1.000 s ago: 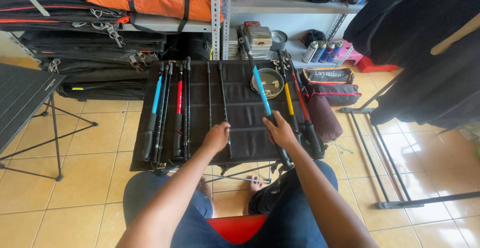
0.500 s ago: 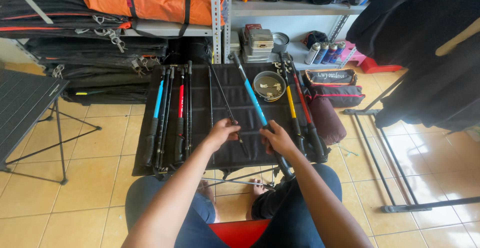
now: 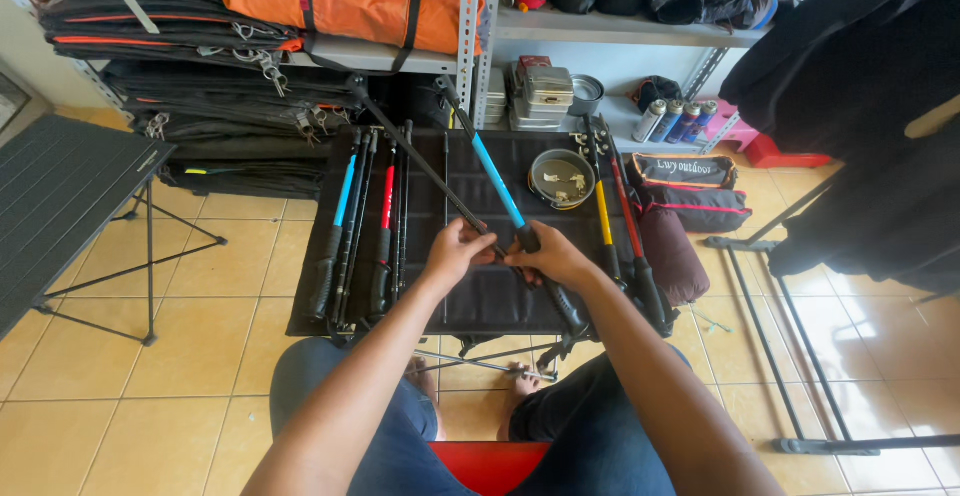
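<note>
Now both hands grip one long trekking pole (image 3: 497, 188), blue and black, above the black table (image 3: 480, 296). Left hand (image 3: 455, 253) and right hand (image 3: 548, 256) hold its middle. It points toward the upper left.

Black pole (image 3: 420, 161) now lifted, seemingly two-handed

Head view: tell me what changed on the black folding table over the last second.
Both hands came together: the left hand took hold of the thin black pole section and raised its far end, while the right hand tilted the blue-and-black trekking pole up too. The poles lying on the black folding table and the round metal bowl stayed put.
</note>
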